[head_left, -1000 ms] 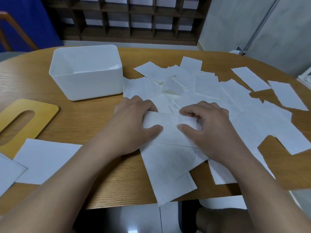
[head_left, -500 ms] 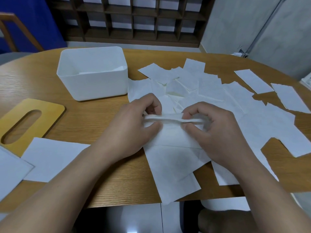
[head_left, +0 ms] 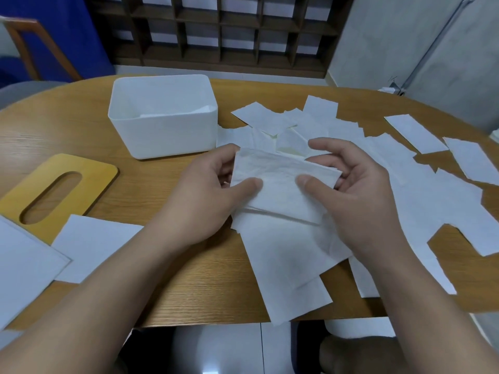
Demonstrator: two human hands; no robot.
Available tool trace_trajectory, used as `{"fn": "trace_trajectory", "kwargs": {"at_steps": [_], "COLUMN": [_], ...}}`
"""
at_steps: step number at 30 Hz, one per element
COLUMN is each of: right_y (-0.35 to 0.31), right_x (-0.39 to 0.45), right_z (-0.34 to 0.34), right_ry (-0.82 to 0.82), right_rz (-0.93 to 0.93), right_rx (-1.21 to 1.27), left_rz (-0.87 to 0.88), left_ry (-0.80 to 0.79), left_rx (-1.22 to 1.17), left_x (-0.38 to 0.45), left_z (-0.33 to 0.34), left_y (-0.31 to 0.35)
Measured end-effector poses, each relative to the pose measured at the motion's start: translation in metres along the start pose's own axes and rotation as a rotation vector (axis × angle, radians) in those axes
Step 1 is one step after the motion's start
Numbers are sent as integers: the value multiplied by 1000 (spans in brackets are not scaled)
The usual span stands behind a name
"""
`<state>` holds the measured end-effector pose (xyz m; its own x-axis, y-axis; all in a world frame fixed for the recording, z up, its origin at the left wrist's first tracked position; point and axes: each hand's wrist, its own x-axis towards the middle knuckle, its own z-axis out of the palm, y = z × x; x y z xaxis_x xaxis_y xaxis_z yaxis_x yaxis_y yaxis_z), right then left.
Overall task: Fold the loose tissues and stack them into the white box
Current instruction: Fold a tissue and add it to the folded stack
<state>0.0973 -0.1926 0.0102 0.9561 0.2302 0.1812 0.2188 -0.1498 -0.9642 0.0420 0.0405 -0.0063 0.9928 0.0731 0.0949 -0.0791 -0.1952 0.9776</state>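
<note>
Just in front of the white box [head_left: 162,122], toward the person, both hands hold one folded tissue [head_left: 280,184] lifted a little above the heap. The left hand [head_left: 208,195] has its thumb pressed on the upper face of the sheet and its fingers curled under the left edge, so its grip is closed on the tissue; the right hand [head_left: 351,184] does the same at the right edge, thumb on top, though its index finger reaches out loosely past the far corner. The tissue looks doubled over, with a crease line along its near side, so I judge the folding step to be nearly or fully done for this sheet. Right of the box and spreading toward the surface's far right edge lie the loose tissues [head_left: 421,184], many overlapping and flat; more sheets [head_left: 89,247] sit on the near side of the box, to its left, beside a wooden lid [head_left: 89,179] with an oval slot. Inside the box a pale layer shows low against the back wall, perhaps tissues already stacked, but I cannot be sure. The wooden surface [head_left: 67,125] is bare to the left of the box. Next, I would expect the sheet to be carried up and left over the box rim and laid flat, which asks for keeping both edges pinched so the fold does not spring open.
</note>
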Motion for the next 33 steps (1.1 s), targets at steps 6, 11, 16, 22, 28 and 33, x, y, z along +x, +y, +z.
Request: {"fn": "trace_trajectory", "kwargs": {"at_steps": [6,11,16,22,28,33], "right_y": [-2,3,9,14,12,11], "right_x": [3,1,-1,-3,-7,-10], "right_z": [19,34,52,58,65,62], "right_ry": [-117,-131,-127,-146,-86,-104], "right_rz": [172,155,120,59,38,34], "right_rx": [210,163,151,52,73,0], "left_rz": [3,-39,-71,-55,6,-20], "left_ry": [95,107,187,293,376,396], "left_rx": [-120,-123,-116,-54,-88,-50], "left_x": [-5,-10,-12,-15,-18,-20], "left_z": [-13,-21,-20,-18,-8,-5], "left_y": [-1,-4,-10,-20,-16,-17]}}
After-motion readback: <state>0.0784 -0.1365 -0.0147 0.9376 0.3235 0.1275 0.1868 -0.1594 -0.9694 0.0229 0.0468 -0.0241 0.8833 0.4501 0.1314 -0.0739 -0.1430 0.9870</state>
